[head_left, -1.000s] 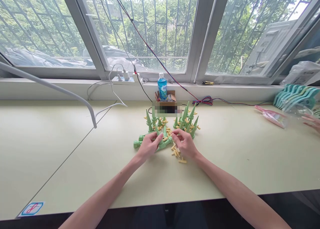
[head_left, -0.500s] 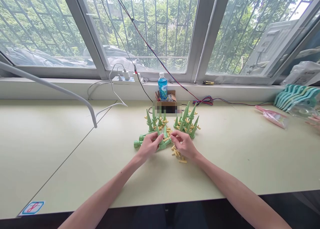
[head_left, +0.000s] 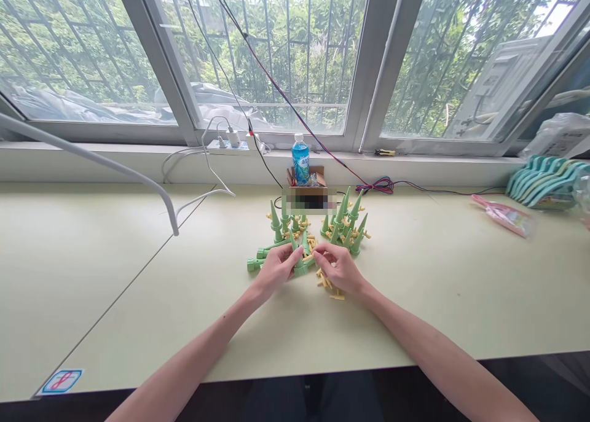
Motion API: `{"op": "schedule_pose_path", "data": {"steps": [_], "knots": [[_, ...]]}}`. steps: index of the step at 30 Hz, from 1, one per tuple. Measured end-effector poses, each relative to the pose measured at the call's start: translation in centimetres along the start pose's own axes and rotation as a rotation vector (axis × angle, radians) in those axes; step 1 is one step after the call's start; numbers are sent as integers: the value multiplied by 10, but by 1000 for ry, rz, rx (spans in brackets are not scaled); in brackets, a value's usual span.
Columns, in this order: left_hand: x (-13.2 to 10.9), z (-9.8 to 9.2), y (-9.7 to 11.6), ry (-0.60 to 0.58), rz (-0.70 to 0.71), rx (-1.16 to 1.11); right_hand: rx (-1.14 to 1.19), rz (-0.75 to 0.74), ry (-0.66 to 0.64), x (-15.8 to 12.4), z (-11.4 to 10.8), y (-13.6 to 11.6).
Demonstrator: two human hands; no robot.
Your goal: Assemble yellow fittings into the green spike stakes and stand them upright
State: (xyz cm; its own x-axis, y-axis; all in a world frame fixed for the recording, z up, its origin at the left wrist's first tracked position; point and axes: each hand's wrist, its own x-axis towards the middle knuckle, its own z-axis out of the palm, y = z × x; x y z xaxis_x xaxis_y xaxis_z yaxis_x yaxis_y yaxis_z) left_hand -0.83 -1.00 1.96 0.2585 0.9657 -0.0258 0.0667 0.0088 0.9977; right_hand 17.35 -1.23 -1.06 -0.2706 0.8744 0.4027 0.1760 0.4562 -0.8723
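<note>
My left hand (head_left: 277, 266) is closed round a green plastic watering spike (head_left: 300, 267), its pointed end up and leaning slightly. Close on its right, my right hand (head_left: 340, 266) is pinched, its fingertips at a small yellow T-shaped valve (head_left: 308, 258) beside the spike; the exact grip is partly hidden. Loose yellow valves (head_left: 325, 281) lie under and in front of the right hand. More green spikes (head_left: 258, 264) lie on their sides by the left hand. Behind the hands, upright green spikes with yellow valves stand in a left group (head_left: 275, 222) and a right group (head_left: 354, 210).
A blue drink bottle (head_left: 301, 161) stands in a small cardboard box (head_left: 318, 176) by the window sill. Coiled cable (head_left: 380, 185), a pink-edged pouch (head_left: 502, 215) and teal hangers (head_left: 537, 182) lie to the right. A white tube (head_left: 115, 166) juts in from the left.
The spike in my left hand has turned slightly, and my hands have barely shifted. At the far right edge, a partly visible hand and clear plastic have moved.
</note>
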Motion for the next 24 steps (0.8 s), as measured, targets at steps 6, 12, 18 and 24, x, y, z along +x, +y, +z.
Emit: {"op": "schedule_pose_path", "data": {"steps": [6, 12, 18, 24], "knots": [[0, 0, -1, -11, 5, -14, -3, 10, -9, 0, 0, -1], [0, 0, 0, -11, 8, -13, -7, 0, -1, 0, 0, -1], [-1, 1, 1, -18, 5, -19, -1, 0, -8, 0, 1, -1], [-3, 1, 2, -15, -7, -21, 6, 2, -7, -1, 2, 0]]}}
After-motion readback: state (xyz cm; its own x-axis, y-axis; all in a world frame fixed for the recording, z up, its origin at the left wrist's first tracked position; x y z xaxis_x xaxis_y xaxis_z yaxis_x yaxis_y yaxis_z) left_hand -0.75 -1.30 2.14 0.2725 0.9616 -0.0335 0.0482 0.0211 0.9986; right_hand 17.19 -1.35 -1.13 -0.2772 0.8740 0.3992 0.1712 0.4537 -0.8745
